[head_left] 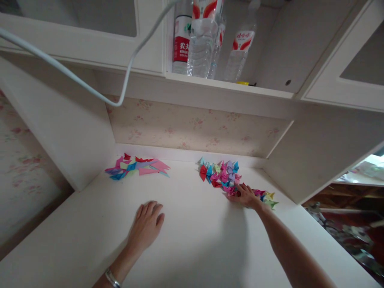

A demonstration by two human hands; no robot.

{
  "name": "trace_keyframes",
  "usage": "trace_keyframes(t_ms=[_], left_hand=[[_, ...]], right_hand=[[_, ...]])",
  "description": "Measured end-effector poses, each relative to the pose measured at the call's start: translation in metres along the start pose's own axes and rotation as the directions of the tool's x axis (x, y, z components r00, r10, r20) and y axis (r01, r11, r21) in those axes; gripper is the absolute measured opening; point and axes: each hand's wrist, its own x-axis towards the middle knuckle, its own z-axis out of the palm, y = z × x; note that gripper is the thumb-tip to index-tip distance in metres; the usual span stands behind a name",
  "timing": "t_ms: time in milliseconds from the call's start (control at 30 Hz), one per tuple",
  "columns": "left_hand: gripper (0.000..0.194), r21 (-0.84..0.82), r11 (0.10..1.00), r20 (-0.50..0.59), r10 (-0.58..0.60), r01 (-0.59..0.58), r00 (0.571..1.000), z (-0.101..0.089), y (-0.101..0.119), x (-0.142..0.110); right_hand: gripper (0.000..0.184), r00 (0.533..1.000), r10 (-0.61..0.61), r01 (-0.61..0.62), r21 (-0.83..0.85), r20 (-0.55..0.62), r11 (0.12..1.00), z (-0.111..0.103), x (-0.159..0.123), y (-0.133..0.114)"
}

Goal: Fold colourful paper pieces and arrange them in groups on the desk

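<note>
My left hand [147, 226] lies palm down on the white tabletop [180, 240], its fingers stretched out and holding nothing. Farther right, my right hand [246, 197] reaches into a cluster of small folded paper pieces [223, 172] in pink, blue, purple, red and pale green. Its thumb and fingers are closed around a dark red folded paper piece [239, 193], which they partly cover. More folded pieces [270, 198], yellow, green and magenta, lie just right of that hand. At the back left rests a pile of flat, pointed folded papers [136, 166] in mixed colours.
Overhead, a cabinet shelf [228, 85] holds several clear plastic bottles [202, 48] and a red-and-white labelled bottle [181, 44]. A white cable [90, 89] hangs in front at the upper left. Side panels [327, 148] bound the desk; flowered wallpaper [192, 126] covers the back.
</note>
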Motion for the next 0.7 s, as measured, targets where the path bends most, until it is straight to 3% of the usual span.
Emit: trace_keyframes(t_ms=[300, 567, 700], left_hand=[[0.028, -0.014, 1.000, 0.011, -0.013, 0.013, 1.000, -0.002, 0.000, 0.000], [0.027, -0.021, 1.000, -0.003, -0.016, 0.016, 1.000, -0.004, -0.001, 0.000], [0.026, -0.022, 1.000, -0.001, -0.021, 0.021, 1.000, -0.005, -0.001, 0.000]], right_hand=[[0.063, 0.971, -0.218, 0.216, -0.022, -0.103, 0.976, 0.007, -0.013, -0.044], [0.060, 0.941, -0.336, 0.329, -0.113, -0.048, 0.937, -0.003, -0.022, -0.071], [0.049, 0.926, -0.377, 0.374, -0.104, -0.012, 0.922, -0.005, -0.024, -0.088]])
